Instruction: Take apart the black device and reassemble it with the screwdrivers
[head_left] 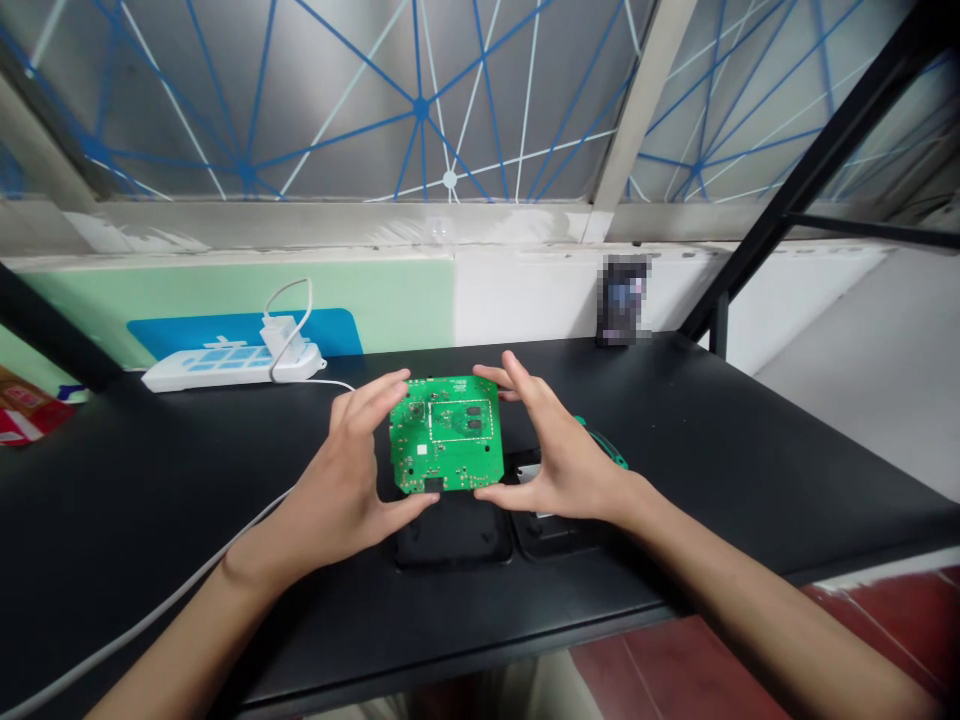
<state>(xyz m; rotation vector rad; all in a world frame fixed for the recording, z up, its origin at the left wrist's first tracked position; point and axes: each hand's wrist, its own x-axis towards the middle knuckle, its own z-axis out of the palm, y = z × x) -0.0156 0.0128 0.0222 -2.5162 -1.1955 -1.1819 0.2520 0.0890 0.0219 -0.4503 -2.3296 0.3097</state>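
A green circuit board (457, 455) is held up between both hands, its face with small parts and a white dashed outline turned toward me. My left hand (349, 465) grips its left side, thumb at the lower edge and fingers at the upper corner. On the right side, my right hand (559, 450) pinches the board the same way, thumb below and fingers above. Beneath it lies a black plastic casing half (454, 540) on the table. A second black casing piece (559, 540) sits beside that one, partly covered by my right hand.
A white power strip (217, 368) with a plugged-in white charger (283, 340) stands at the back left. Its cable runs toward the front left. A teal-green handled item (604, 445) shows behind my right hand. A pixelated dark object (624, 300) leans at the back wall on the black table (750, 470).
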